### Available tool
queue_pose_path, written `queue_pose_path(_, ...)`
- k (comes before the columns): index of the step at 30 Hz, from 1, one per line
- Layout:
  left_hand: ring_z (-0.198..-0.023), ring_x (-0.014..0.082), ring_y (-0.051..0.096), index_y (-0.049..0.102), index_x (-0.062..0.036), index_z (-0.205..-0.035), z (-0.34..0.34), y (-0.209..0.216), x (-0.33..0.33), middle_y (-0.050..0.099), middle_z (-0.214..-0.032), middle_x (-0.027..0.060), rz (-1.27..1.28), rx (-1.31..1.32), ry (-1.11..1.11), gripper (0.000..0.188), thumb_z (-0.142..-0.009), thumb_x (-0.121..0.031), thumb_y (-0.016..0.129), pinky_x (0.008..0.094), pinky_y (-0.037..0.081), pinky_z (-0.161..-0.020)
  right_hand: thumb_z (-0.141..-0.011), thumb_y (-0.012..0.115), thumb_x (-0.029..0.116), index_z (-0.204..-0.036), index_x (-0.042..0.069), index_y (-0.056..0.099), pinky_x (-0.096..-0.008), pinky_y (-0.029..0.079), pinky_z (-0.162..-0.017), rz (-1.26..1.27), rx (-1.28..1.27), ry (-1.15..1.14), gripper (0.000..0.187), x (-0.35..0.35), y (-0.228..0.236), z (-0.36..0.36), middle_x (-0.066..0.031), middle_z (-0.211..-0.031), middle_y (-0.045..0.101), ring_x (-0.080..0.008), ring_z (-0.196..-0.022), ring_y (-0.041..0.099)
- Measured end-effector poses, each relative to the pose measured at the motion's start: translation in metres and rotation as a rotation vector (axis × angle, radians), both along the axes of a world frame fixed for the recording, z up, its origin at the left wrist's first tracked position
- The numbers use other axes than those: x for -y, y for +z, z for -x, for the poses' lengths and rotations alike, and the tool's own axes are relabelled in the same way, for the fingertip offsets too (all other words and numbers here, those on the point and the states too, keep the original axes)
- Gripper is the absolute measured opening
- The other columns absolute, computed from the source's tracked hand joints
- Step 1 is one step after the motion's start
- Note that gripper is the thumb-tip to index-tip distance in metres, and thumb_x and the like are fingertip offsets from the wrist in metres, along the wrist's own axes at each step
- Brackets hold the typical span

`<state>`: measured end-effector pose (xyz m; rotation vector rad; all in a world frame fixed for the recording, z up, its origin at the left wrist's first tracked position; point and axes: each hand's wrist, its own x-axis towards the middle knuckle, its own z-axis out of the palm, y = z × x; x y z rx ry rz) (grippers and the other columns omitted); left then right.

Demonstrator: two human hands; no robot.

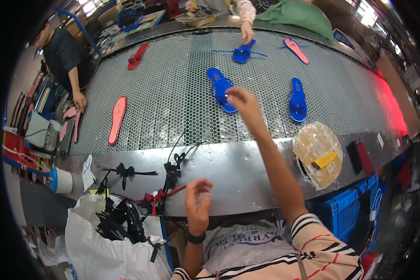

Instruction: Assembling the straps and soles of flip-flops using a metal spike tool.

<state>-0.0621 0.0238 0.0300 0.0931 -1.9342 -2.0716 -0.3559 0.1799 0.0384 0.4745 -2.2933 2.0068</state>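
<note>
My right hand point(245, 107) reaches over the mesh belt point(168, 98). Its thumb and bent fingers close in at the strap of a blue sandal point(215, 77), which lies flat on the belt. My left hand point(198, 203) hovers above the metal table edge point(238, 172), fingers loosely curled, thumb apart, nothing in it. Beside it lie a dark red bow strap point(155, 198) and black bow straps point(172, 169). Another blue sandal point(297, 105) rests to the right on the belt.
Pink insoles point(118, 116) and a red sandal point(137, 56) lie on the belt. Across it, a person's hand point(247, 33) touches a blue sandal point(241, 53); another person's hand point(80, 101) is left. A wrapped round pad point(312, 144) sits right; a white bag point(93, 238) holds black straps.
</note>
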Motion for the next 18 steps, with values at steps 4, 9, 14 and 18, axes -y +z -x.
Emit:
queue_pose_path(4,-0.139,0.0312,0.045,0.043,-0.003,-0.147,0.037,0.031,-0.042,0.046,-0.149,0.0233,-0.313,-0.337,-0.06,0.061,-0.1,-0.041,0.055,0.0461,0.038,-0.113,-0.091,0.072,0.006,-0.165,0.008,0.024,-0.0378,0.049,-0.106,0.318,0.298,0.472,0.088,-0.009,0.011,-0.166,-0.0131,-0.154,0.045,-0.0243,-0.134,0.053)
queue_pose_path(9,-0.138,0.0387,0.047,0.04,-0.0026,-0.151,0.014,0.055,-0.077,0.041,-0.154,0.0294,-0.327,-0.441,-0.254,0.066,-0.103,-0.047,0.049,0.0508,0.035,-0.116,-0.083,0.083,0.023,-0.164,0.008,0.023,-0.0395,0.052,-0.102,0.791,0.605,0.762,0.102,-0.012,0.031,-0.255,-0.0237,-0.149,0.049,-0.0314,-0.129,0.057)
queue_pose_path(14,-0.155,0.0406,0.025,0.029,0.0055,-0.158,-0.007,0.078,-0.124,0.03,-0.163,0.0281,-0.134,-0.439,-0.316,0.077,-0.11,-0.054,0.029,0.0503,0.018,-0.125,-0.094,0.06,0.063,-0.165,0.009,0.015,-0.0495,0.057,-0.091,0.539,0.125,0.315,0.1,-0.032,0.061,-0.239,-0.0284,-0.15,0.047,-0.0392,-0.128,0.058)
queue_pose_path(18,-0.16,0.0421,0.008,0.019,0.0046,-0.163,0.008,0.092,-0.115,0.018,-0.17,0.0262,-0.087,-0.481,-0.334,0.086,-0.108,-0.061,0.019,0.0551,0.002,-0.126,-0.097,0.049,0.072,-0.165,0.008,0.014,-0.0524,0.052,-0.093,0.292,-0.174,-0.011,0.1,-0.03,0.073,-0.246,-0.0293,-0.153,0.044,-0.04,-0.133,0.053)
